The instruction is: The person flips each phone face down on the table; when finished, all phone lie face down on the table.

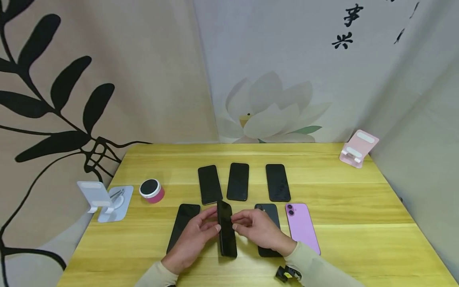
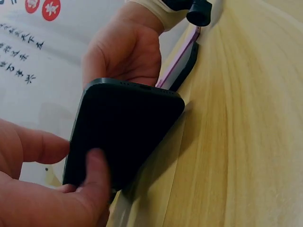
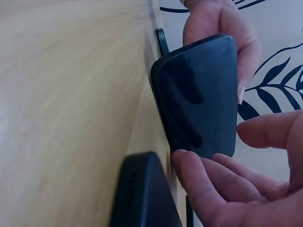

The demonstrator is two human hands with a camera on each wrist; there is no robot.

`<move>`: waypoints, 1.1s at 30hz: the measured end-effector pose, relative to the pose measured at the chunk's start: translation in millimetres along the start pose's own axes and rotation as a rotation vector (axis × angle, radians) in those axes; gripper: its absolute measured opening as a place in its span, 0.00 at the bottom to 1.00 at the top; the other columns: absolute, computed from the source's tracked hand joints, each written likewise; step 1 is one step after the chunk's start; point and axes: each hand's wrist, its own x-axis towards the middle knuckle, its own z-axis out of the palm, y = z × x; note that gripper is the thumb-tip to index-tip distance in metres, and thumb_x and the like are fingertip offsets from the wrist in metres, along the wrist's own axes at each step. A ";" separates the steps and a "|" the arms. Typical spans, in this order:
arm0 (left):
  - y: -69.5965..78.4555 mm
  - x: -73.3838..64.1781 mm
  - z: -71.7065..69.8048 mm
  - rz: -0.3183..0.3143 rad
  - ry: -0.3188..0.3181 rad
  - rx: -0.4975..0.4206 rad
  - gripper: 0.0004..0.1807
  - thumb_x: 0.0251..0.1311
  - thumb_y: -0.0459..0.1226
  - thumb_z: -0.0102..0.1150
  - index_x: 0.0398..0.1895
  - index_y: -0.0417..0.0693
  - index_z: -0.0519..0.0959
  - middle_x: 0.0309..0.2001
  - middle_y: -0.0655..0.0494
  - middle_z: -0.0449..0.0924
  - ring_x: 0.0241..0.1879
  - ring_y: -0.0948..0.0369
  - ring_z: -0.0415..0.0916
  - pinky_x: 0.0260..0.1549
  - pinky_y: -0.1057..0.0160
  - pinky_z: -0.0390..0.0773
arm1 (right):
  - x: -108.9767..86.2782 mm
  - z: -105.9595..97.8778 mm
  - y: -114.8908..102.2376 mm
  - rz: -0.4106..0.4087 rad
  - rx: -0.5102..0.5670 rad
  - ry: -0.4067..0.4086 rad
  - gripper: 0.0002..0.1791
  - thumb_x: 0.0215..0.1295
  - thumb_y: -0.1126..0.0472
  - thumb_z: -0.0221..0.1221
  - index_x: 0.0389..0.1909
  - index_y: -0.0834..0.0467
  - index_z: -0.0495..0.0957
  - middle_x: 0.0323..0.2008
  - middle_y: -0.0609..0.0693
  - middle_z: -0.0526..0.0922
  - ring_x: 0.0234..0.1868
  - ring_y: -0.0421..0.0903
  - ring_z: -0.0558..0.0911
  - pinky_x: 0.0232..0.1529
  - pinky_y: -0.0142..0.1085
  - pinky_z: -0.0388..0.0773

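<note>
- Head: a glossy black rectangular phone [image 1: 227, 232] is held tilted up on edge over the yellow wood-grain counter [image 1: 365, 235], long axis running away from the person; the left hand [image 1: 195, 236] and right hand [image 1: 261, 229] grip opposite sides.
- Left wrist: its ported end points personward; a blurred fingertip [image 2: 96, 166] covers some dark face.
- Right wrist: dark reflections streak it; the right hand hides its far end.
</note>
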 end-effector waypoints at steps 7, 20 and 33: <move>-2.7 2.0 1.4 -0.024 -0.128 -0.083 0.39 0.77 0.37 0.59 0.85 0.47 0.54 0.78 0.33 0.62 0.68 0.49 0.76 0.58 0.50 0.84 | 1.6 1.9 -3.6 0.049 0.129 -0.020 0.23 0.78 0.53 0.61 0.65 0.62 0.81 0.49 0.55 0.92 0.51 0.50 0.91 0.49 0.31 0.85; -4.1 1.0 17.9 0.078 -0.063 0.340 0.36 0.75 0.45 0.64 0.83 0.59 0.64 0.73 0.42 0.66 0.66 0.49 0.73 0.65 0.43 0.76 | 3.9 4.0 -5.7 0.135 0.371 -0.071 0.29 0.77 0.54 0.62 0.70 0.67 0.72 0.48 0.62 0.91 0.43 0.54 0.92 0.42 0.46 0.91; 0.3 -2.5 20.9 0.047 -0.001 0.359 0.32 0.73 0.46 0.65 0.78 0.55 0.70 0.72 0.43 0.68 0.65 0.48 0.74 0.60 0.46 0.80 | -1.4 -2.2 -8.9 0.122 0.362 -0.078 0.25 0.79 0.61 0.59 0.71 0.66 0.72 0.49 0.63 0.90 0.41 0.56 0.93 0.38 0.46 0.91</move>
